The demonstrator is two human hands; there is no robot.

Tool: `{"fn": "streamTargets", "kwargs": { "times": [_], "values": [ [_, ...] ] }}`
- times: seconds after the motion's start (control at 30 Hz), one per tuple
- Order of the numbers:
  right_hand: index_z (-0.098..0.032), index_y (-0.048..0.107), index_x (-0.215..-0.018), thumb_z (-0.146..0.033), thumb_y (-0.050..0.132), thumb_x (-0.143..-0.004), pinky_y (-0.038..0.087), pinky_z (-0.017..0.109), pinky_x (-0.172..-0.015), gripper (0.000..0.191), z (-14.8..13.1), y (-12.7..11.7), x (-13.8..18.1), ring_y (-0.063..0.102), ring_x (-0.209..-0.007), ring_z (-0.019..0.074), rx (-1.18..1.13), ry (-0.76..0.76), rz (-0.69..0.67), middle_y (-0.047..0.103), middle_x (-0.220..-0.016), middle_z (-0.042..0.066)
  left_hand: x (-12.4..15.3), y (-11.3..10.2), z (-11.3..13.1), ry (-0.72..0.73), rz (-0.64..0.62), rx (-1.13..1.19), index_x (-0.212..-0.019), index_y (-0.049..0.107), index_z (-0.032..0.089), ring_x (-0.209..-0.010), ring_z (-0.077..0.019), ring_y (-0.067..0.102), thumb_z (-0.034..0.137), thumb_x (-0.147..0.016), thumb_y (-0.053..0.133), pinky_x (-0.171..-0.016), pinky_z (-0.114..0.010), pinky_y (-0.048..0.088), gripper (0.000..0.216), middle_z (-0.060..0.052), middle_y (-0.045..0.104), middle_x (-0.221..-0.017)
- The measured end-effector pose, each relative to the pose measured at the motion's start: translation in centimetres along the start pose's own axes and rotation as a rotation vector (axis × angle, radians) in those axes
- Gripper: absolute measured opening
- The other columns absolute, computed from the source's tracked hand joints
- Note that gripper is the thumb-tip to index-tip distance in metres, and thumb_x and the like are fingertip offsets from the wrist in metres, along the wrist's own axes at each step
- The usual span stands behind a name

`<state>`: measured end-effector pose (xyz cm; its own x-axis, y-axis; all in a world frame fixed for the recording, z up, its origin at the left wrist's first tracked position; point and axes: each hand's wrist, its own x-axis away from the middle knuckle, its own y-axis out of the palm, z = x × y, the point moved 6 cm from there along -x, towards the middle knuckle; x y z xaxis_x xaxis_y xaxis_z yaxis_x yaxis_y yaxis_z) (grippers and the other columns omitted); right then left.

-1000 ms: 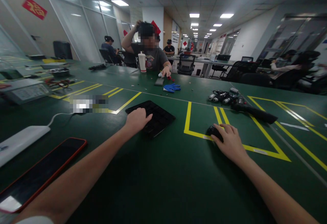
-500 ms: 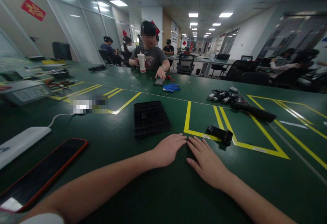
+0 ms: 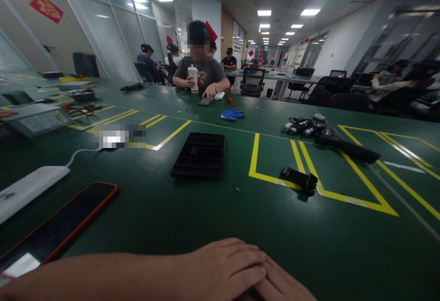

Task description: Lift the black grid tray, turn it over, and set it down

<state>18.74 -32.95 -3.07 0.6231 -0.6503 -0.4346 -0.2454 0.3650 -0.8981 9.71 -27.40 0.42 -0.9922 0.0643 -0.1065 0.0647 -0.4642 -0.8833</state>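
My left hand lies flat at the near edge of the green table, its fingers stretched out and resting on top of my right hand. My right hand also lies flat beneath it and holds nothing. Farther out on the table a black tray sits flat, and a small black part lies on a yellow tape line to its right. A tiny screw lies between them. Neither hand touches any of these.
A red-cased phone and a white power bank lie at the left. Black tools and batteries lie at the right, a blue glove farther back. A seated person holds a cup across the table.
Both hands let go of the black tray and the small black part, drew back toward me and now rest stacked at the near edge. The tray turned slightly.
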Motion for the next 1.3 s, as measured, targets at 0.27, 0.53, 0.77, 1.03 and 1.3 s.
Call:
{"fn": "streamTargets", "kwargs": {
  "times": [0.27,0.53,0.77,1.03,1.3],
  "values": [
    [-0.016,0.053,-0.119,-0.017,0.047,-0.084,0.037,0.045,-0.103,0.036,10.8,-3.1,1.1,0.049,-0.116,0.0231,0.144,0.218,0.042,0.059,-0.119,0.010,-1.4,-3.1,-8.4,-0.295,0.176,-0.307,-0.123,0.046,0.016,-0.122,-0.0231,0.041,0.014,-0.087,0.039,-0.099,-0.040,0.038,0.037,-0.012,0.045,-0.133],
    [-0.011,0.051,-0.119,-0.035,0.039,-0.087,0.042,0.047,-0.092,0.042,21.4,-0.7,4.5,0.050,-0.105,0.0287,0.247,0.787,-0.103,0.059,-0.111,0.014,-2.6,-3.6,-12.4,-0.378,0.095,-0.384,-0.109,0.056,0.015,-0.092,-0.0199,0.054,0.012,-0.086,0.040,-0.077,-0.034,0.046,0.028,-0.009,0.058,-0.103],
    [-0.011,0.049,-0.122,-0.036,0.038,-0.087,0.043,0.046,-0.091,0.044,21.1,-0.6,4.7,0.048,-0.106,0.0286,0.192,0.795,-0.099,0.058,-0.112,0.015,1.1,-8.8,-17.2,-0.839,0.768,0.713,-0.075,0.043,0.017,-0.053,-0.0098,0.050,0.011,-0.073,0.038,-0.043,-0.020,0.036,0.009,-0.003,0.056,-0.073],
    [-0.013,0.049,-0.122,-0.037,0.040,-0.086,0.044,0.046,-0.090,0.044,21.3,-0.5,4.9,0.048,-0.107,0.0282,0.157,0.817,-0.094,0.058,-0.113,0.013,7.2,-15.9,-22.7,-0.973,0.985,0.421,-0.065,0.039,0.019,-0.054,-0.0111,0.044,0.020,-0.064,0.044,-0.047,-0.021,0.035,0.005,0.003,0.040,-0.060],
    [-0.011,0.050,-0.122,-0.036,0.039,-0.087,0.042,0.046,-0.093,0.044,21.2,-0.3,4.8,0.047,-0.106,0.0290,0.171,0.798,-0.095,0.057,-0.112,0.015,6.3,-14.1,-25.2,-0.853,0.085,-0.248,-0.110,0.057,0.014,-0.105,-0.0231,0.052,0.032,-0.067,0.058,-0.093,-0.031,0.036,0.047,-0.012,0.058,-0.111]
  ]
}}
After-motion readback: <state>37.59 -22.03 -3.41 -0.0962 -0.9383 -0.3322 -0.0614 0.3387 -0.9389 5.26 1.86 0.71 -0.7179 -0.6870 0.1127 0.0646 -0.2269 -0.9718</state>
